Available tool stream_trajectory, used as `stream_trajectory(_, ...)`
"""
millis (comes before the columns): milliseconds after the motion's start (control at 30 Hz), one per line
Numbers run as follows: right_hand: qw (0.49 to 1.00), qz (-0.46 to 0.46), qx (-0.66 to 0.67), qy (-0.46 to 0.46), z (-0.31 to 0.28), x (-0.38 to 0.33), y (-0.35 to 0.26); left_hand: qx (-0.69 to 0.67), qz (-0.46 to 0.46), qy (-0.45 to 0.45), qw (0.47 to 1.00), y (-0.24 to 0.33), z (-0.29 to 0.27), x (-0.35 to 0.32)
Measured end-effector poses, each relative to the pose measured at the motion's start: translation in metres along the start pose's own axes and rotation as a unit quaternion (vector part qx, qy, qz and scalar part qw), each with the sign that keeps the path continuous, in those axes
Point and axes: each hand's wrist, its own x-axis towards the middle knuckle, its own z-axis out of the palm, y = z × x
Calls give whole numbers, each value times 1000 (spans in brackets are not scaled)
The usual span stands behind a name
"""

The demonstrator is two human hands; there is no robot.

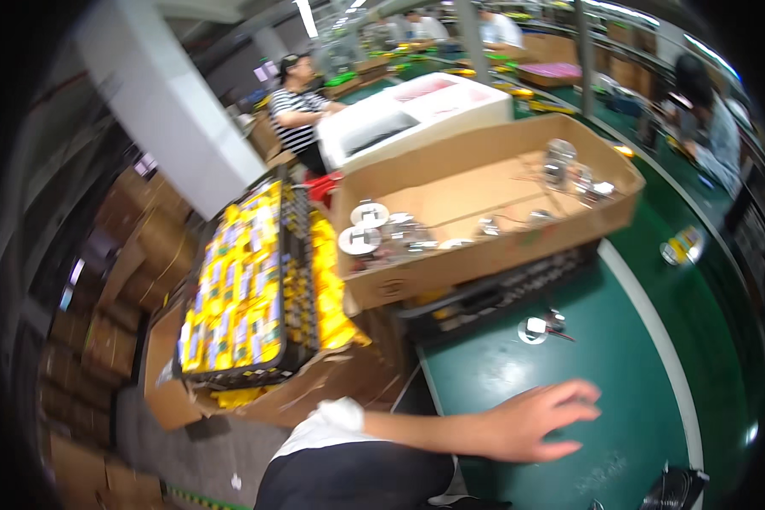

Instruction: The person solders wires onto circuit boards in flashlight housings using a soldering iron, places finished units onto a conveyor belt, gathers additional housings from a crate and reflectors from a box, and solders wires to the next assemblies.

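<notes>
Holds left hand [531, 422] wide and empty above the desk [493, 370], before the carton [450, 276]; cannot tell the right hand's state, unseen. Has a wired disc [533, 330] lying between left hand and carton.

White disc [533, 331], shiny centre, dark-red wire [562, 337] at right, lying on green tabletop [608, 361].
</notes>
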Motion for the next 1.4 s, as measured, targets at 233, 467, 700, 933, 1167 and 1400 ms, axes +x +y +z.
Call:
stream_trajectory(233, 995, -22, 15, -98, 38, -22, -4, 431, -138, 341, 824, 49, -185, -208)
stream_trajectory(467, 991, -51, 14, -122, 68, -31, -18, 484, -565, 389, 543, -31, -365, -325)
stream_trajectory(700, 995, -76, -4, -70, 68, -29, -25, 447, -694, 278, 491, -73, -385, -329)
stream_trajectory(933, 996, -74, -29, -46, 62, -22, -31, 327, -648, 381, 573, -59, -412, -381)
stream_trajectory(1167, 995, -76, -43, -39, 69, -20, -32, 34, -504, 497, 705, 6, -369, -349)
stream_trajectory(1400, 990, -110, -83, -14, 64, -37, -59, -207, -347, 407, 819, 74, -288, -242)
